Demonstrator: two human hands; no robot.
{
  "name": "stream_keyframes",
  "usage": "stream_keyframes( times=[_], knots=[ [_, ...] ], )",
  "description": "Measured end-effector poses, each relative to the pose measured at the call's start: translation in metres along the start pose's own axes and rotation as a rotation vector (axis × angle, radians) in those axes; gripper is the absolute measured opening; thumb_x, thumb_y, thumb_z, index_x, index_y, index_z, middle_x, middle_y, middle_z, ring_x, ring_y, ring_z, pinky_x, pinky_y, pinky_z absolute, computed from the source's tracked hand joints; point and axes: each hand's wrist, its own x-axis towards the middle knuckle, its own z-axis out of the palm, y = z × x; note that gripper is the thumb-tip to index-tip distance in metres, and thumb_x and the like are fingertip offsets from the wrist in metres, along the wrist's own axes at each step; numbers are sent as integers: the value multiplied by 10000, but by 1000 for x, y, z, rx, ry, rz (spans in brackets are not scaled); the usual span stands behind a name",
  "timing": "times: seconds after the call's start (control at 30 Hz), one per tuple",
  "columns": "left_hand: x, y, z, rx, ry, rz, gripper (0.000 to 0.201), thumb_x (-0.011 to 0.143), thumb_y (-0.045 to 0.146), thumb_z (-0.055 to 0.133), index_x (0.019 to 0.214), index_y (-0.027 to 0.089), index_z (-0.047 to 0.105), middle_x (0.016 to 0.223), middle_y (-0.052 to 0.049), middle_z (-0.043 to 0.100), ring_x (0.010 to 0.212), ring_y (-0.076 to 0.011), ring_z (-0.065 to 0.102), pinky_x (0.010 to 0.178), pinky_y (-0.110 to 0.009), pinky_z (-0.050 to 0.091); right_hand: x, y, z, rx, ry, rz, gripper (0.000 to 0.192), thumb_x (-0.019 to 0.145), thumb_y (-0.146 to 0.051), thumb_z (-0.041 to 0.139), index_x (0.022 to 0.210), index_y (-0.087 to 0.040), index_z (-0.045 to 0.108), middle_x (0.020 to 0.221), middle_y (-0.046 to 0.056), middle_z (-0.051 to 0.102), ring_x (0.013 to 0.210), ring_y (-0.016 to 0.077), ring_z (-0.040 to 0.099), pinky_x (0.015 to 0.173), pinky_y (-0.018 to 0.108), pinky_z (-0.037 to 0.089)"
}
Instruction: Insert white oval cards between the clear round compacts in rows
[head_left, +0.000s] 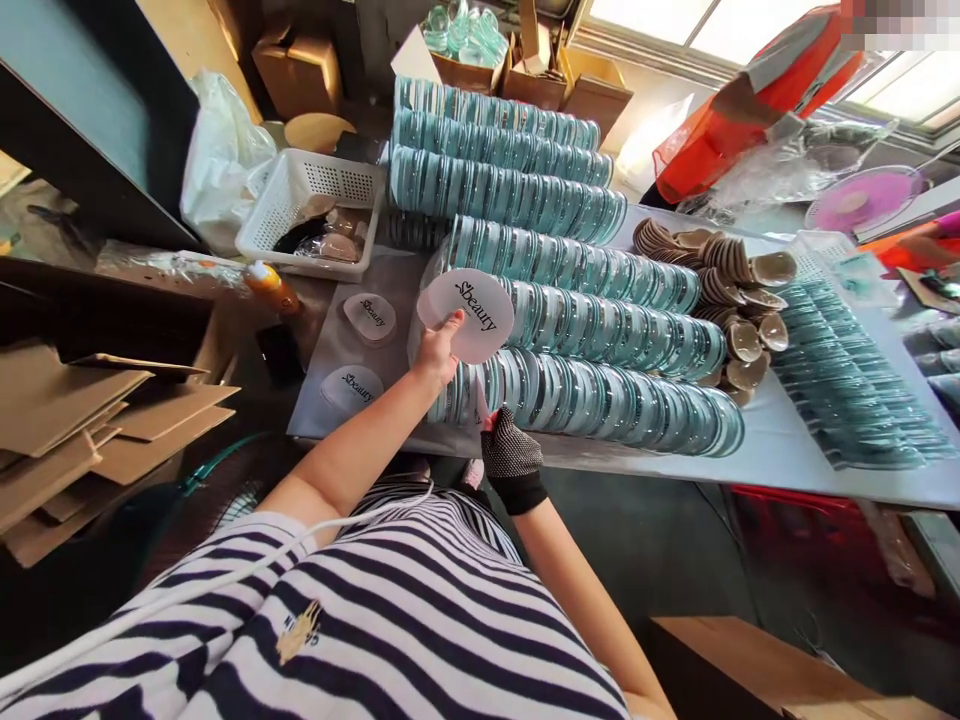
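My left hand (439, 352), bare, pinches a pale rounded card (480, 335) printed with "beauty", the thumb lying over its lower edge. Close by on the right, my right hand (512, 450) wears a dark fingerless glove. Its fingertips are closed on a thin pale piece (479, 393) seen nearly edge-on, at the left end of the nearest row of clear bluish curved plastic pieces (600, 400). Two more printed pieces lie left of my hands: an upper card (369, 316) and a lower card (351, 388).
More nested rows (510, 180) stand behind. Brown curved pieces (742, 340) and flatter clear stacks (862, 380) lie right on the white table (660, 470). A white basket (304, 262) stands back left, near an orange bottle (270, 286). Flattened cardboard (75, 400) is at left; an orange-clad person (765, 100) is back right.
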Motion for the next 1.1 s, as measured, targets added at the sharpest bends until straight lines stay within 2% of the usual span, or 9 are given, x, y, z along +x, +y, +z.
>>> stream_keyframes(
  times=[0.3, 0.53, 0.63, 0.67, 0.73, 0.8, 0.87, 1.0, 1.1],
  knots=[
    [6, 9, -6, -50, 61, -112, 225, 763, 141, 752, 978, 183, 701, 1050, -69, 744, 1148, -247, 643, 1033, -461, 489, 26, -4, 19, 13, -38, -84, 314, 997, -259, 341, 1041, -170, 639, 900, 131, 716, 816, 195, 674, 663, 267, 394],
    [4, 4, -6, -78, 59, -24, 267, 761, 151, 751, 1020, 173, 692, 1094, -86, 732, 1132, -248, 646, 1020, -460, 493, 28, 9, 15, 962, -491, -68, 421, 956, -331, 317, 1330, -193, 455, 679, -18, 621, 464, 105, 492, 500, 206, 432],
    [2, -1, -6, -75, 33, 37, 367, 709, 184, 804, 1056, 166, 688, 1112, -94, 727, 1130, -250, 646, 1030, -452, 483, 33, 18, 11, 1137, -602, -36, 458, 938, -474, 342, 1171, -151, 567, 565, -29, 550, 406, 104, 446, 444, 209, 409],
    [1, -2, -5, -68, 28, 53, 396, 685, 198, 825, 1055, 167, 689, 1103, -93, 729, 1130, -254, 645, 1033, -456, 480, 37, 21, 7, 1095, -553, -23, 468, 915, -526, 395, 1073, -142, 610, 541, -21, 542, 409, 109, 458, 444, 215, 410],
    [-1, -5, -4, -42, 24, 73, 409, 638, 211, 856, 1013, 163, 699, 1053, -91, 740, 1124, -267, 647, 1036, -470, 473, 51, 27, -8, 988, -241, -26, 485, 877, -581, 470, 991, -142, 639, 613, 24, 610, 495, 133, 545, 509, 239, 465],
    [-3, -7, -1, -12, 8, 97, 377, 607, 203, 869, 945, 155, 711, 981, -84, 748, 1101, -270, 656, 1036, -466, 471, 67, 30, -29, 874, 179, -78, 532, 886, -584, 458, 1164, -155, 607, 924, 100, 703, 775, 184, 661, 722, 306, 543],
    [-5, -10, 0, 12, -18, 115, 344, 591, 206, 875, 891, 147, 718, 923, -78, 748, 1054, -266, 671, 1027, -453, 476, 80, 27, -48, 727, 417, -138, 604, 908, -545, 425, 1360, -149, 488, 1287, 169, 609, 1144, 241, 604, 973, 402, 492],
    [-12, -15, -2, 64, -17, 111, 318, 616, 214, 858, 895, 144, 723, 890, -75, 743, 963, -265, 689, 987, -473, 494, 82, 3, -62, 396, 538, -300, 572, 915, -430, 428, 1383, -105, 485, 1465, 201, 456, 1399, 282, 377, 1139, 485, 338],
    [-17, -17, -4, 102, -34, 62, 203, 683, 162, 806, 866, 125, 725, 860, -96, 737, 919, -266, 690, 960, -491, 500, 77, -16, -55, 347, 526, -396, 499, 926, -389, 389, 1326, -138, 551, 1356, 166, 571, 1280, 249, 515, 1060, 423, 439]
  ],
)
